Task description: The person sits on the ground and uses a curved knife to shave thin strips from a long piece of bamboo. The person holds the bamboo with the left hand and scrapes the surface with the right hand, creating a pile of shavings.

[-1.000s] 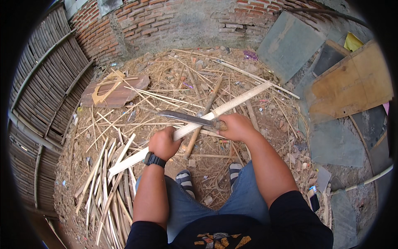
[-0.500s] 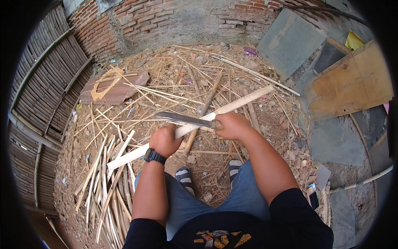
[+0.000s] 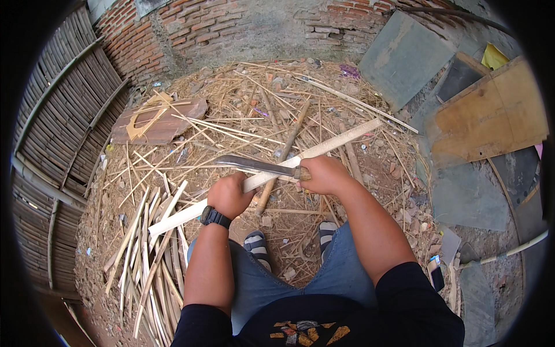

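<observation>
A long pale bamboo strip [image 3: 338, 140] runs slantwise in front of me, from low on the left up to the far right. Around its nearer part my left hand [image 3: 229, 194] is closed, fingers wrapped over it. My right hand [image 3: 325, 176] is closed on the handle of a machete [image 3: 260, 165]. The dark blade points left and lies across the strip, its tip beyond my left hand. Whether the edge has cut into the strip, I cannot tell.
Split bamboo strips [image 3: 151, 260] are piled at the left. Sticks and straw litter the ground ahead, around a bamboo pole [image 3: 293, 133] and a brown board [image 3: 179, 124]. Grey panels [image 3: 407, 61] and a tan board [image 3: 491, 115] lean at the right. A brick wall [image 3: 231, 29] stands behind.
</observation>
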